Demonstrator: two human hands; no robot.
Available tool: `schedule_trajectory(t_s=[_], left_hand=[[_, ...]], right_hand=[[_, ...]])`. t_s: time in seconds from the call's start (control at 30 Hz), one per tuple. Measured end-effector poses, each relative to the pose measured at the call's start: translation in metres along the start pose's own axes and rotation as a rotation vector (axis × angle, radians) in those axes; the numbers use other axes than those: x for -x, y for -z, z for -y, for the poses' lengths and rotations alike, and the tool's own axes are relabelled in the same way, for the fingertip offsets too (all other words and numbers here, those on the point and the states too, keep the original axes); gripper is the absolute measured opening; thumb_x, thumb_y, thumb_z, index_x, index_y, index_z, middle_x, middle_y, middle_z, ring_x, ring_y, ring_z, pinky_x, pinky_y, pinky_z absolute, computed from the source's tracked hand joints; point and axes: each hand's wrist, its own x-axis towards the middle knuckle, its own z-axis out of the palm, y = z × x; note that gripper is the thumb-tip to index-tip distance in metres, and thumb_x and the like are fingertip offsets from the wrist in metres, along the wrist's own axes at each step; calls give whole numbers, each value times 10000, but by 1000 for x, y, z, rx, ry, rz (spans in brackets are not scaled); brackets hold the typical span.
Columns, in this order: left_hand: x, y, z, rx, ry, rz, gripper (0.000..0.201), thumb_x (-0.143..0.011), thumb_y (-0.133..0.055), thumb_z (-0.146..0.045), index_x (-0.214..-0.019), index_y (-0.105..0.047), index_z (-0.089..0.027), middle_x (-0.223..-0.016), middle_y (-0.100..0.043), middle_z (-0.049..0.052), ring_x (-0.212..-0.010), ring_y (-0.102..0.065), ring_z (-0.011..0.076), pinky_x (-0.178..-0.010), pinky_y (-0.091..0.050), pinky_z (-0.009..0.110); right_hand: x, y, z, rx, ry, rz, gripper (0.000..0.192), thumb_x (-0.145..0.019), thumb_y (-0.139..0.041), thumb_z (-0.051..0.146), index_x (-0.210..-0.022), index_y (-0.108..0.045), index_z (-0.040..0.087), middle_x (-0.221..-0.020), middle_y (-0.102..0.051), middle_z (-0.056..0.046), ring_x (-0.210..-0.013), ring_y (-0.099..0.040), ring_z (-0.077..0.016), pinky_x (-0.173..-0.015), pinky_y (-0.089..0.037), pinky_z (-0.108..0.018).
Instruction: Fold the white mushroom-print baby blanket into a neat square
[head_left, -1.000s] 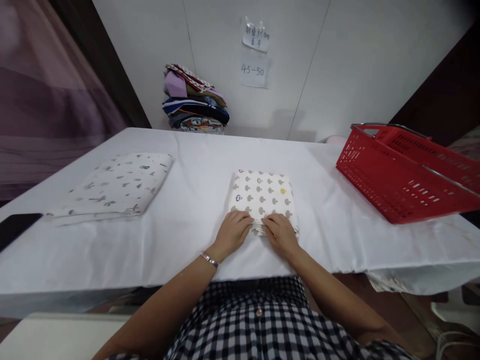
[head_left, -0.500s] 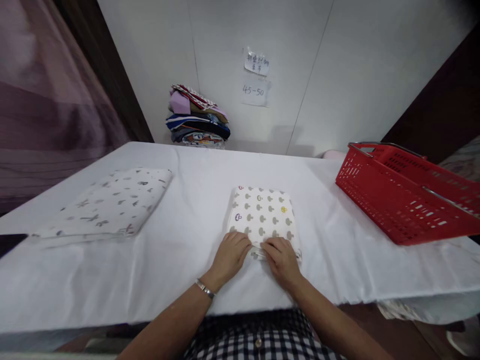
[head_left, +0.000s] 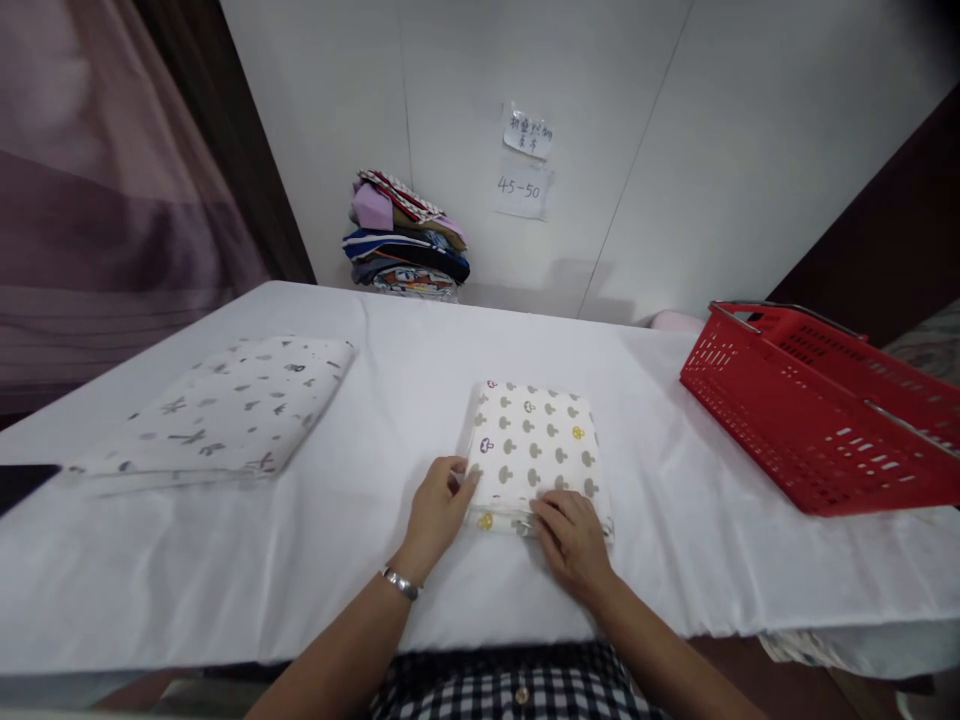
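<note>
A folded white cloth (head_left: 534,440) printed with grey mushrooms and a few coloured ones lies before me on the table. My left hand (head_left: 439,505) is at its near left corner, fingers curled and thumb over the side edge. My right hand (head_left: 574,540) is closed at the near edge, its fingertips on the upper fold. Between the hands a lower layer sticks out a little towards me. On the left rests another folded white cloth (head_left: 232,410) with small grey figures, touched by neither hand.
A red plastic basket (head_left: 810,430) with metal handles stands at the right of the white-covered table (head_left: 390,350). Behind the table is a pile of folded fabrics (head_left: 409,240) against the wall. A dark flat object (head_left: 26,485) sits at the left edge.
My left hand has moved from the near edge of the mushroom cloth to its left side. More of the lower layer shows at the front. My right hand stays at the near edge.
</note>
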Motion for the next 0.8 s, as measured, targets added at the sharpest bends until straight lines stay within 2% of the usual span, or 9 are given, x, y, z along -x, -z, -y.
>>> schedule_trajectory(t_s=[0.13,0.43,0.53,0.8], left_hand=[[-1,-1,1,-33,61,76,244,-809,-492,-446,-881,-527,-216,-691,-559,-33,-603,-533,128,-577,-416,268],[-1,-2,4,-25,47,43,164,-845,-426,-328,-911,-534,-223,-793,-633,-4,-695,-584,145,-631,-431,272],[-2,-1,2,-17,68,37,177,-841,-436,-347,-926,-537,-229,-784,-629,-13,-679,-578,138,-626,-432,265],[-39,-1,-11,-125,109,67,317,-800,-500,-488,-960,-518,-215,-790,-623,1,-687,-573,153,-612,-395,265]], right_hand=[[-1,2,1,-11,-2,3,247,-852,-495,192,-1078,-595,204,-982,-588,-77,-911,-520,-199,-766,-414,-367],[-2,2,3,-12,-11,-11,226,-868,-479,174,-1054,-603,212,-961,-593,-73,-891,-522,-197,-748,-412,-362],[-1,2,5,-5,-20,-7,225,-865,-483,168,-1053,-600,206,-965,-591,-72,-899,-519,-197,-759,-410,-360],[1,-1,6,13,-9,-27,243,-865,-469,171,-1072,-592,203,-988,-585,-78,-918,-511,-199,-781,-409,-366]])
